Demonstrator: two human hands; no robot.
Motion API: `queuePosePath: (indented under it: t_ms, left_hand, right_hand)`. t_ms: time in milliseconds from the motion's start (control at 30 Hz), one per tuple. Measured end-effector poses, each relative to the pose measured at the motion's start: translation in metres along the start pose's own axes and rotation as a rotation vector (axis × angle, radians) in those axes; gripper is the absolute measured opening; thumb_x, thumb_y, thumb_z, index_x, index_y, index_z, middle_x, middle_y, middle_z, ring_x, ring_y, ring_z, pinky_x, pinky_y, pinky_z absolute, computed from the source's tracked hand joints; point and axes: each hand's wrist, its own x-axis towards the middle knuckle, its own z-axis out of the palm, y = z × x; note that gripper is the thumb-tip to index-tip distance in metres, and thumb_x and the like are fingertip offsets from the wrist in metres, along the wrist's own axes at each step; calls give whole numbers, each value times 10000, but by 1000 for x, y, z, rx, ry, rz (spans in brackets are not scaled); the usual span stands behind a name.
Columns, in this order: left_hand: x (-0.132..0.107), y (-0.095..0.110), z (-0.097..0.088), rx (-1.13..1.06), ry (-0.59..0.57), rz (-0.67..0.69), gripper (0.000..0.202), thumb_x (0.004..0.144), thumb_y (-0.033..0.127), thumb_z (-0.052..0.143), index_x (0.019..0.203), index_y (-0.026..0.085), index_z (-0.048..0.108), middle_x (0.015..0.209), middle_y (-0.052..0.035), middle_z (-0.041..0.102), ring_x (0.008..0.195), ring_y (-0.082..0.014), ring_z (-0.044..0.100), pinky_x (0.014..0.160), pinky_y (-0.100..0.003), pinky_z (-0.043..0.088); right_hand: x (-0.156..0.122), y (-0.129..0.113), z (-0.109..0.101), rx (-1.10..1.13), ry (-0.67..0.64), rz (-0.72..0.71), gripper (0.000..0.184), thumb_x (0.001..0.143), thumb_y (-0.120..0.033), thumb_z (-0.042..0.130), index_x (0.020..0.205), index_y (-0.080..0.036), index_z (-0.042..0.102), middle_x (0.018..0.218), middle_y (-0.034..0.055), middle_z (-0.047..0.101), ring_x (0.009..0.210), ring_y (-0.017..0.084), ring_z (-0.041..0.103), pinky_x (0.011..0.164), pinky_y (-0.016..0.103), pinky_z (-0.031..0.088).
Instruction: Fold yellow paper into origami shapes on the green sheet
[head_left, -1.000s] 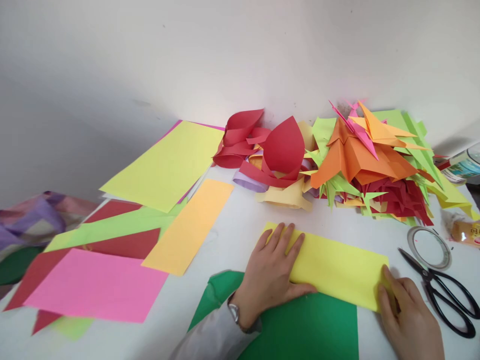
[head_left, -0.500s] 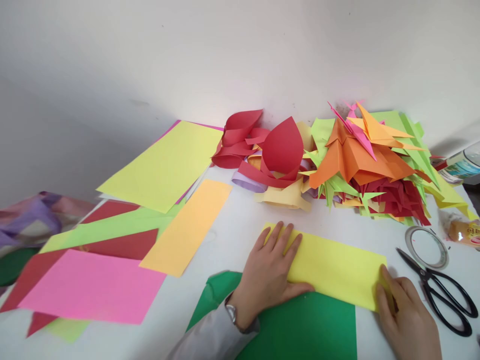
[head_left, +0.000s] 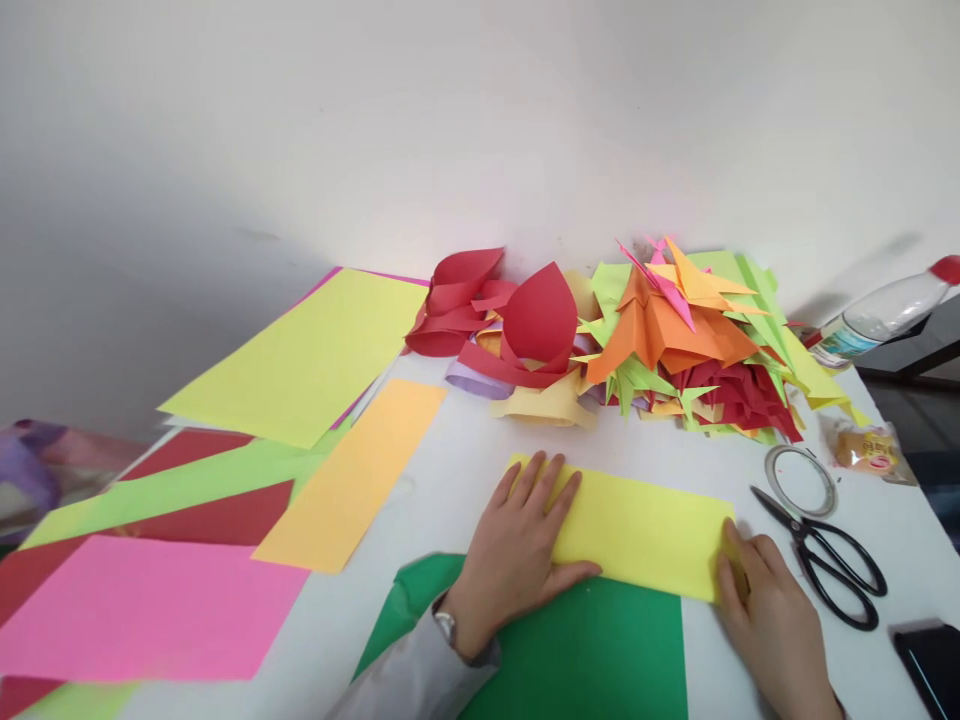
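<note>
A long yellow strip of paper [head_left: 645,535] lies in front of me, overlapping the far edge of a green sheet [head_left: 592,650]. Its left end is under my left hand [head_left: 517,555], which is spread flat with the thumb out along the near edge. My right hand [head_left: 776,610] pinches the strip's right end between thumb and fingers. Just beyond that hand are black-handled scissors [head_left: 814,555], blades pointing up and left. A roll of clear tape [head_left: 772,480] rests beside their tips.
Red curled paper shapes [head_left: 540,325] and a heap of folded paper pieces [head_left: 675,340] line the wall. Coloured sheets, including a pink sheet [head_left: 150,610] and an orange strip [head_left: 356,475], cover the left. At right are a tilted bottle [head_left: 877,310], a wrapped snack [head_left: 866,450] and a black object [head_left: 930,665].
The view has shifted right and slightly up, so the bottle and black object show more. Both hands keep their places on the yellow strip.
</note>
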Motion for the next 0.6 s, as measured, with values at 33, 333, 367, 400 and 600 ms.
queuePosePath:
  t_ms: [33, 333, 367, 400, 600]
  left_hand:
    - [0, 0, 0, 0, -7, 2, 896, 774, 804, 353, 1350, 136, 512, 1413, -197, 483, 1307, -398, 405, 1067, -512, 268]
    - [4, -1, 0, -4, -13, 2, 781, 829, 721, 390, 1330, 139, 534, 1381, -201, 515, 1279, -398, 444, 1026, -514, 338]
    - [4, 0, 0, -3, -15, 0, 773, 833, 716, 392, 1328, 140, 536, 1383, -199, 514, 1281, -393, 443, 1028, -508, 343]
    - [4, 0, 0, -3, -19, -3, 767, 835, 713, 392, 1328, 142, 536, 1386, -196, 512, 1284, -389, 442, 1029, -504, 347]
    - [4, 1, 1, -36, -41, -28, 744, 844, 699, 397, 1349, 165, 514, 1419, -178, 482, 1309, -376, 417, 1036, -511, 357]
  right_hand:
    - [0, 0, 0, -6, -4, 5, 478, 985, -419, 269, 1177, -117, 587, 834, 76, 606, 681, 178, 631, 567, 273, 471]
    - [4, -5, 0, -85, -60, 73, 378, 944, -291, 330, 1160, -141, 602, 865, 74, 613, 717, 175, 620, 562, 256, 426]
    - [5, -6, 0, -97, -72, 82, 372, 941, -281, 336, 1157, -140, 604, 858, 69, 611, 714, 173, 619, 560, 254, 421]
    - [5, -7, -1, -107, -85, 92, 365, 938, -272, 343, 1155, -138, 605, 857, 67, 610, 713, 172, 619, 562, 253, 417]
    - [8, -11, -3, -119, -147, 162, 321, 924, -220, 403, 1165, -143, 601, 920, 65, 620, 760, 164, 625, 589, 247, 393]
